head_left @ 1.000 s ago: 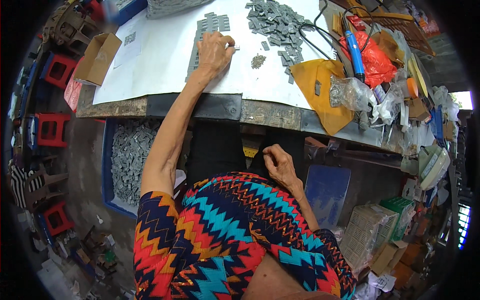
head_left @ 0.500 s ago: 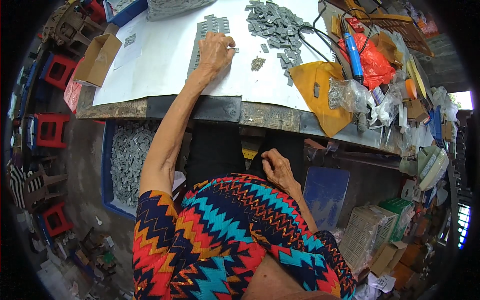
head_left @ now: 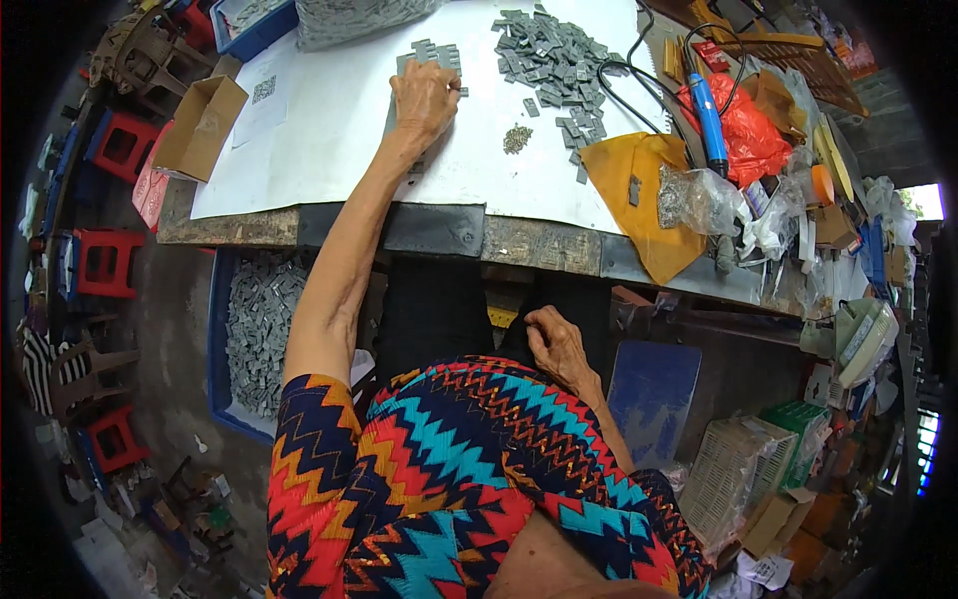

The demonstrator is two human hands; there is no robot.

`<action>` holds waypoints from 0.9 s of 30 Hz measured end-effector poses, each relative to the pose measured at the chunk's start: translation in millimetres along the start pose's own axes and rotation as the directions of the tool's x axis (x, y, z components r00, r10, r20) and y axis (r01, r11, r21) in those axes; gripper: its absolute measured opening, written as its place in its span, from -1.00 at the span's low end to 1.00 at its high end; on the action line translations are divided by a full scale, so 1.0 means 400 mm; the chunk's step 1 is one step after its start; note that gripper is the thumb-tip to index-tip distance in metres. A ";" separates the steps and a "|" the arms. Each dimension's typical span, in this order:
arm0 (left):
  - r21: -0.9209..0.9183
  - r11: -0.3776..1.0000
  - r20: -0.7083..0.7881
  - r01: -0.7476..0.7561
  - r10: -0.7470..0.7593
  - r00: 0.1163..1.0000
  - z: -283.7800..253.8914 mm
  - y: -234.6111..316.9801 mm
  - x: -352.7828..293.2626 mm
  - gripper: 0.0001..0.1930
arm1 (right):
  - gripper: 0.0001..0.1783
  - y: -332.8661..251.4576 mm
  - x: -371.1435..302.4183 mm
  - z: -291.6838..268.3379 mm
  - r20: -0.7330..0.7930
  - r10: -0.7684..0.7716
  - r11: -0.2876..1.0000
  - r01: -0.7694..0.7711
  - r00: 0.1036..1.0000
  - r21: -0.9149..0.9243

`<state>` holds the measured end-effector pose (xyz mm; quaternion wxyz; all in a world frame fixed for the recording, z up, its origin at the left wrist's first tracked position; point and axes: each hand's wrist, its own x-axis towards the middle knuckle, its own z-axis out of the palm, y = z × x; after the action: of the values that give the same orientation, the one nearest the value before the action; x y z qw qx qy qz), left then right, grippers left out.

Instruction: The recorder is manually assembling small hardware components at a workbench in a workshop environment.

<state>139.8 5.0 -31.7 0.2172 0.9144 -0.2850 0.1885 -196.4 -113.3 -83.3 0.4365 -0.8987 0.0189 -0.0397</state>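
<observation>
My left hand reaches over the white-covered tabletop, above rows of small grey rectangular pieces laid side by side. Its fingers are bent and closed at a small grey piece, which shows by the fingertips at the right edge of the rows; the hand hides most of the contact. My right hand rests on my thigh below the table edge, fingers curled in, with nothing seen in them. Right of the rows lie a small heap of tiny brass-coloured parts and a loose pile of grey pieces.
An open cardboard box stands at the table's left. On the right are amber sheeting, a blue pen-shaped tool with a black cord, and a red plastic bag. A blue bin of grey pieces sits below.
My left hand has shifted slightly along the rows, and the grey piece by its fingertips now lies closer against them. The view has tilted a little; my right hand stays on my thigh.
</observation>
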 end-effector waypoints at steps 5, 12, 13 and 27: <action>0.019 0.999 -0.022 0.036 -0.036 0.999 0.024 -0.014 0.017 -0.88 | -0.88 0.007 -0.001 0.007 -0.005 0.029 1.000 -0.029 1.000 -0.001; 0.019 1.000 -0.074 0.022 -0.021 0.997 0.036 -0.024 0.026 -0.87 | -0.88 0.001 0.004 0.004 0.004 0.048 0.999 -0.048 0.999 -0.004; 0.023 0.999 -0.074 0.023 -0.022 0.997 0.037 -0.024 0.027 -0.87 | -0.88 0.002 0.003 0.004 0.002 0.051 0.999 -0.051 0.999 -0.006; 0.021 0.999 -0.096 0.026 -0.024 0.995 0.041 -0.037 0.029 -0.90 | -0.83 0.018 0.001 0.013 -0.014 -0.026 0.999 0.025 1.000 -0.032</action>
<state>161.3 2.5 -44.2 0.2230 0.9100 -0.2609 0.2327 -195.4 -113.8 -92.2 0.4213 -0.9054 0.0113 -0.0516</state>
